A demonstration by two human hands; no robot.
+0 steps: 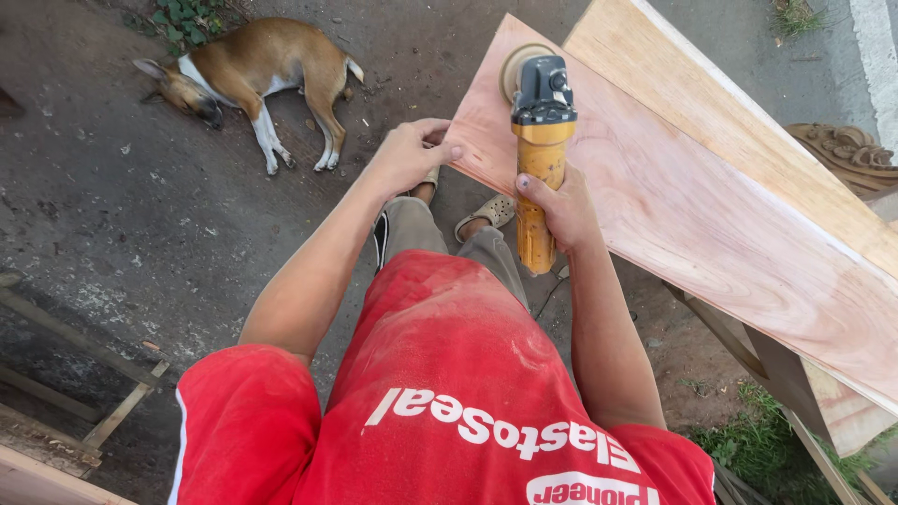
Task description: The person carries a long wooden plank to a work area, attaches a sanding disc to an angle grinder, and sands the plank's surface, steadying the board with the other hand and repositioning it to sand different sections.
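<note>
Red shirt (440,393) (white lettering); right hand (561,210) grips yellow sander (539,150).

left hand (410,152) gripping, right hand (561,210) clenched

Right hand (561,210) grips yellow grinder (540,159) on reddish board (692,215); left hand (412,154) steadies its edge.

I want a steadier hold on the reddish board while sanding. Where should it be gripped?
Grip the reddish board at its near corner edge, from the open side, where the left hand already clamps it. That edge overhangs freely, clear of the yellow grinder in the right hand.
</note>
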